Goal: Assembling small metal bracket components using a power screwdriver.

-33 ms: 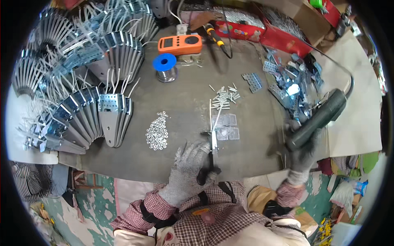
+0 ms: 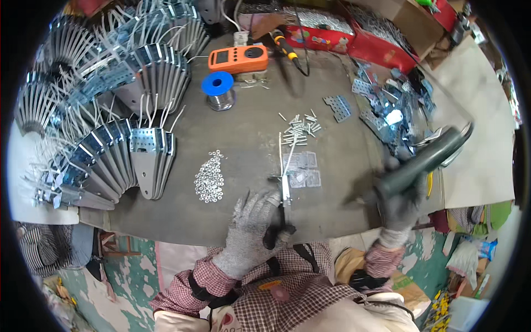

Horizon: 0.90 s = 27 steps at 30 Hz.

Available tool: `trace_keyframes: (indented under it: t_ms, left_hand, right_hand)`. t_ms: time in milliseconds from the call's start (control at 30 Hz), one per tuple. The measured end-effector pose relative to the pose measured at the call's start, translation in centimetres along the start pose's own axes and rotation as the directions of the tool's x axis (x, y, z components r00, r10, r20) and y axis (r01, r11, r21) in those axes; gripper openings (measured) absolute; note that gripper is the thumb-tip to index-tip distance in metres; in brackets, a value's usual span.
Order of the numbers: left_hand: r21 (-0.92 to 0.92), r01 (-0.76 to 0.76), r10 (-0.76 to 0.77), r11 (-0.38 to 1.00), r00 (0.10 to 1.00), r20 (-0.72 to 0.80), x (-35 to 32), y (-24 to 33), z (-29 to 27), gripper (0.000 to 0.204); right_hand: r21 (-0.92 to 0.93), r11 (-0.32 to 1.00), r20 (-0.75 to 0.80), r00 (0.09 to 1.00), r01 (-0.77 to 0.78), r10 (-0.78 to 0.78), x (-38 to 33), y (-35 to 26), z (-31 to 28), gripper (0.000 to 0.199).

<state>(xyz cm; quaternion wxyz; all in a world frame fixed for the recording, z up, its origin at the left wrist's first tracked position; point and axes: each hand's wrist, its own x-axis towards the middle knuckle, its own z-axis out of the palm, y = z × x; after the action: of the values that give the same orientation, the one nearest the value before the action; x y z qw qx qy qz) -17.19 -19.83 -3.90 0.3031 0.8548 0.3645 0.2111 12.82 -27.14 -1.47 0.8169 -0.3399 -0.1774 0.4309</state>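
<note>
Your gloved left hand (image 2: 251, 224) grips a thin metal bracket (image 2: 285, 185) at the near edge of the dark table (image 2: 249, 138), just right of the pile of small washers (image 2: 209, 178). Your gloved right hand (image 2: 399, 207) closes around a dark green power screwdriver (image 2: 426, 160), blurred, well right of those washers.

Orange multimeter (image 2: 239, 58) with dark screen at table's far edge; red printed packages (image 2: 354, 43) to its right.
</note>
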Motion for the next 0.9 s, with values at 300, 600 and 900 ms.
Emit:
trace_keyframes:
  t_ms: [300, 600, 900]
  left_hand:
    - [0.102, -0.040, 0.044, 0.994, 0.999, -0.030, -0.3, -0.6, 1.0, 0.080]
    - [0.104, -0.006, 0.000, 0.995, 0.999, 0.054, 0.0, -0.1, 0.8, 0.082]
    - [0.062, -0.019, 0.014, 0.998, 0.996, 0.083, 2.4, -0.6, -1.8, 0.074]
  right_hand:
    - [0.733, 0.677, -0.014, 0.993, -0.067, 0.113, 0.4, 8.3, 2.7, 0.028]
    - [0.733, 0.680, -0.090, 0.987, -0.027, 0.136, 0.5, 8.3, 2.8, 0.027]
    - [0.684, 0.727, -0.052, 0.991, -0.056, 0.126, 0.7, 8.3, 2.7, 0.035]
